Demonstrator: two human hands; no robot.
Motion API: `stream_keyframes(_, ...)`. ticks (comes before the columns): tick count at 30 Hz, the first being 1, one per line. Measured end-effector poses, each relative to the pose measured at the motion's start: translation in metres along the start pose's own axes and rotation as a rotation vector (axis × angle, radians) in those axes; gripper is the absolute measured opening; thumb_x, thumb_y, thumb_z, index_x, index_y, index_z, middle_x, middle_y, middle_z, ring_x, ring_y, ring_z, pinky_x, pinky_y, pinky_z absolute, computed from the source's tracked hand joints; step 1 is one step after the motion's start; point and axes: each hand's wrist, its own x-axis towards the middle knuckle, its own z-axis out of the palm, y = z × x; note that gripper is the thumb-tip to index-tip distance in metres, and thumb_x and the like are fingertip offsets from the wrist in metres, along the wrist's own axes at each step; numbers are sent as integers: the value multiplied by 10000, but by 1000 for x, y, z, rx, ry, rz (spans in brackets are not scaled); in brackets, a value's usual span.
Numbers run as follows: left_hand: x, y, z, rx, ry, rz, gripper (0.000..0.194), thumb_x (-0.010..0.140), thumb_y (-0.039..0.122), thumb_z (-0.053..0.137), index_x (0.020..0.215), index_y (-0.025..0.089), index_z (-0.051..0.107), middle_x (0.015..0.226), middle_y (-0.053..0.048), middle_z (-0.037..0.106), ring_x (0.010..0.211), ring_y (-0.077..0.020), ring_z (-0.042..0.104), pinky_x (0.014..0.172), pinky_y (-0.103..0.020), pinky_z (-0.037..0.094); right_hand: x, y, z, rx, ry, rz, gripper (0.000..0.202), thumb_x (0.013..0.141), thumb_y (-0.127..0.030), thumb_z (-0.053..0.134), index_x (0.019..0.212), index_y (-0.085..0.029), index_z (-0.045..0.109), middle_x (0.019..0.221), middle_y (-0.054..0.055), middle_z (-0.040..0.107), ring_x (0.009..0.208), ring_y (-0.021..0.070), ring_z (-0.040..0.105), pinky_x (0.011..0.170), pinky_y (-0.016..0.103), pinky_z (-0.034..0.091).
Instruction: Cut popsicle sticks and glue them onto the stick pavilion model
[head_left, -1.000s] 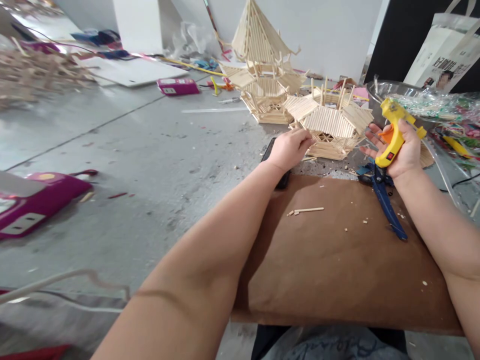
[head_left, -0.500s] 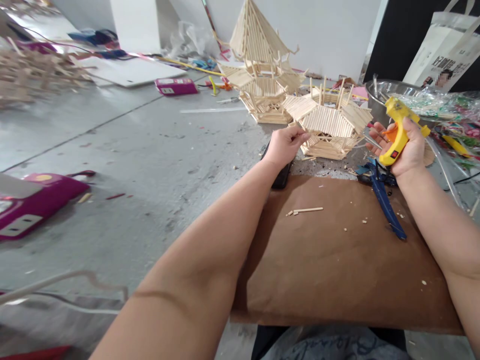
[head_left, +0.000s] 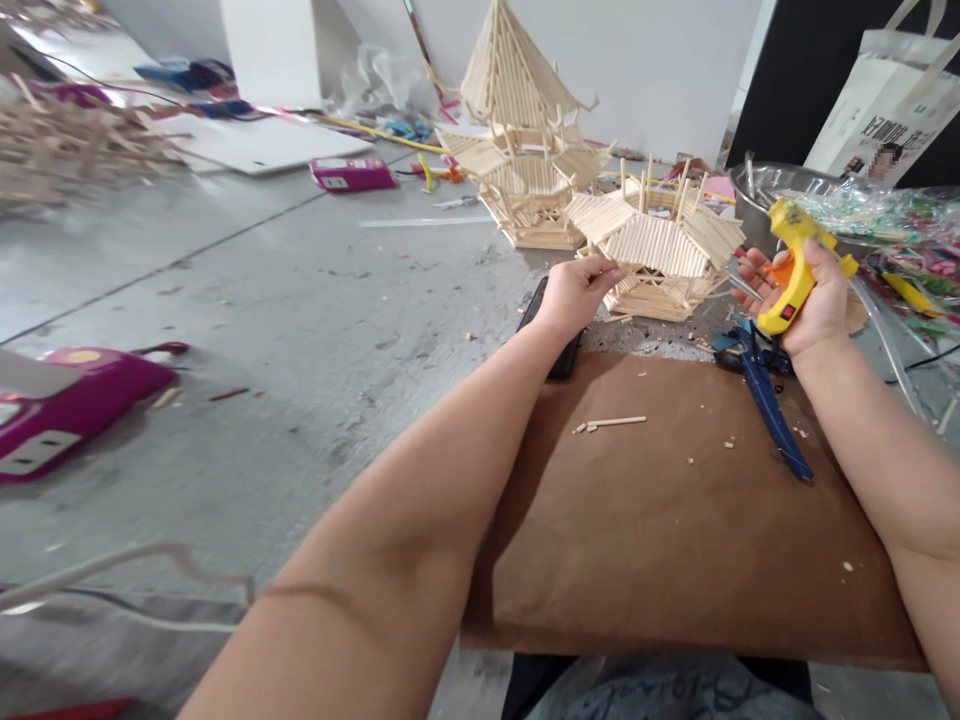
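My left hand (head_left: 576,294) is closed in a pinch, its fingertips against the left lower roof edge of a small wooden stick pavilion (head_left: 656,245); whatever lies between the fingers is hidden. Several short posts rise from the top of this model. To its right, my right hand (head_left: 823,308) grips a yellow hot glue gun (head_left: 796,270) with an orange trigger, nozzle tilted up. A thin pointed metal tool (head_left: 744,284), perhaps tweezers, also shows at that hand's fingers. Behind stands a taller stick pagoda (head_left: 517,150) with a pointed roof.
A brown board (head_left: 675,540) lies before me with a loose stick (head_left: 619,421) and scraps. Blue-handled pliers (head_left: 772,410) rest on its right side, a black phone (head_left: 564,358) under my left wrist. A metal bowl (head_left: 757,215) stands right; purple power strips (head_left: 352,174) lie left.
Almost nothing differs. Both hands keep their places, the left still pinched at the roof edge and the right still around the glue gun; the view has shifted very slightly.
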Motion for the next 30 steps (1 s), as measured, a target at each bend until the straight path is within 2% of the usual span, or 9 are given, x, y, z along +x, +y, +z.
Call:
stream_keyframes(7, 1, 7, -2, -1, -23, -56, 186, 739, 295, 521, 709, 140, 619, 557, 26, 485, 550, -93, 400, 560, -229, 323, 0, 0, -1, 20, 1, 38, 226, 716, -429, 481, 663, -209, 497, 979, 47, 601, 925, 197, 554, 718, 379, 447)
stream_keyframes(11, 1, 10, -1, -10, -47, -54, 118, 748, 222, 504, 736, 136, 583, 599, 19, 482, 579, -91, 425, 580, -223, 343, -1, -2, 0, -46, -8, 38, 231, 724, -448, 450, 687, -221, 463, 1034, 49, 592, 956, 196, 547, 697, 363, 450)
stream_keyframes(15, -1, 11, 3, -148, -64, -63, 62, 761, 144, 475, 784, 147, 533, 637, 11, 486, 603, -83, 457, 601, -217, 368, -2, -2, 1, -68, -5, 34, 230, 723, -454, 437, 686, -227, 452, 1039, 48, 595, 964, 198, 543, 718, 373, 450)
stream_keyframes(20, -3, 17, 2, -344, -142, -178, 65, 780, 120, 432, 781, 180, 457, 561, 35, 461, 447, -63, 396, 472, -214, 327, -4, -2, 3, -18, -8, 40, 221, 734, -433, 442, 677, -222, 468, 1008, 44, 599, 944, 188, 548, 759, 377, 444)
stream_keyframes(23, -3, 19, -3, -437, -162, -214, 77, 757, 121, 454, 747, 189, 418, 557, 36, 509, 378, -41, 335, 401, -201, 262, -3, -8, 2, 2, 11, 33, 225, 733, -421, 452, 670, -207, 479, 947, 50, 600, 867, 178, 564, 724, 371, 444)
stream_keyframes(25, -2, 18, -8, -491, -192, -236, 84, 743, 148, 484, 728, 186, 410, 542, 38, 528, 348, -30, 308, 372, -191, 221, -1, -18, -2, -68, 42, 47, 230, 729, -419, 464, 672, -199, 495, 885, 50, 599, 776, 165, 569, 674, 359, 442)
stream_keyframes(30, 2, 11, -20, -515, -319, -332, 133, 691, 208, 558, 718, 174, 432, 529, 31, 565, 312, -20, 313, 338, -181, 174, 2, -52, -27, -319, 96, 70, 242, 705, -431, 520, 678, -191, 543, 702, 17, 551, 523, 119, 491, 507, 316, 400)
